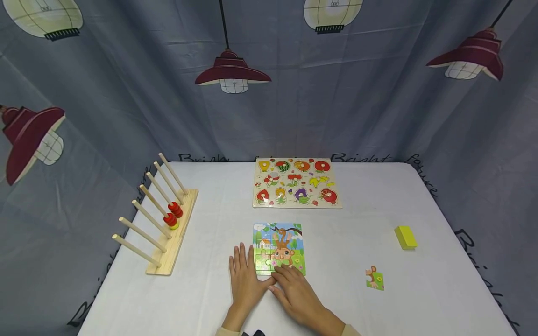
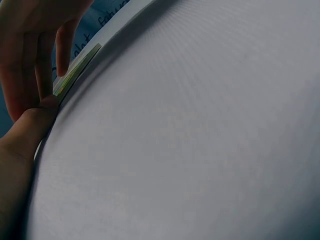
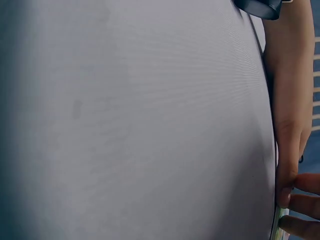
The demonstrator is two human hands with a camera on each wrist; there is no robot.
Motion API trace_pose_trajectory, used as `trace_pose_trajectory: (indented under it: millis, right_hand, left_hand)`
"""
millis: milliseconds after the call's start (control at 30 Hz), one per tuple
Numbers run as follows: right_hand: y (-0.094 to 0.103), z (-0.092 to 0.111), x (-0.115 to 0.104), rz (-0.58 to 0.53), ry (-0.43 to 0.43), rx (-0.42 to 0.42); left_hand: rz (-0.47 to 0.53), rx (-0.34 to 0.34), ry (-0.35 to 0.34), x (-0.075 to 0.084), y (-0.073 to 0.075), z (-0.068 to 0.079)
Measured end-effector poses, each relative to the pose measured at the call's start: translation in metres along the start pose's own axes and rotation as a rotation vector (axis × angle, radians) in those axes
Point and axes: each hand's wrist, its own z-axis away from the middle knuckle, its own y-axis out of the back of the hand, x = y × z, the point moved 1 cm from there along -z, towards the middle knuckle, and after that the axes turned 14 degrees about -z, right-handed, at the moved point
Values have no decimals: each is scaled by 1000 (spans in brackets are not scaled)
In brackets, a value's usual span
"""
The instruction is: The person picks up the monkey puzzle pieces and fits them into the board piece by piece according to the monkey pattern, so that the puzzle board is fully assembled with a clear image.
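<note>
A monkey jigsaw puzzle (image 1: 290, 233) lies on the white table in front of me, its lower right corner partly hidden by fingers. My left hand (image 1: 245, 284) lies along its left side with fingers straight, thumb reaching toward the bottom edge. My right hand (image 1: 297, 295) rests its fingertips on the puzzle's lower edge, fingers slightly bent. The two hands meet near the bottom edge. Off to the right is a loose puzzle piece (image 1: 375, 279) with part of a monkey on it. In the left wrist view the puzzle's edge (image 2: 75, 75) shows beside the fingers.
On the left stands a wooden peg rack (image 1: 180, 233) with red and yellow rings (image 1: 171, 220) on some pegs. A fruit board (image 1: 297, 183) lies behind the puzzle. A yellow block (image 1: 406, 237) sits at the right. A grey curtain (image 1: 294, 121) hangs behind the table.
</note>
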Motion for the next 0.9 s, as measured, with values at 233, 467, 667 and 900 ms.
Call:
trace_pose_trajectory:
  millis: [233,467,667,900]
  right_hand:
    - [1,-3,-1,11,-9,-16]
    - [4,-4,-2,4,-9,-34]
    - [7,-4,3,-27,-4,-17]
    - [15,0,9,-87,-39,34]
  left_hand:
    - [4,-45,9,0,1,-1]
    - [8,-96,21,0,3,0]
    - [4,-103,23,-1,2,-1]
    - [6,-80,27,0,1,-1]
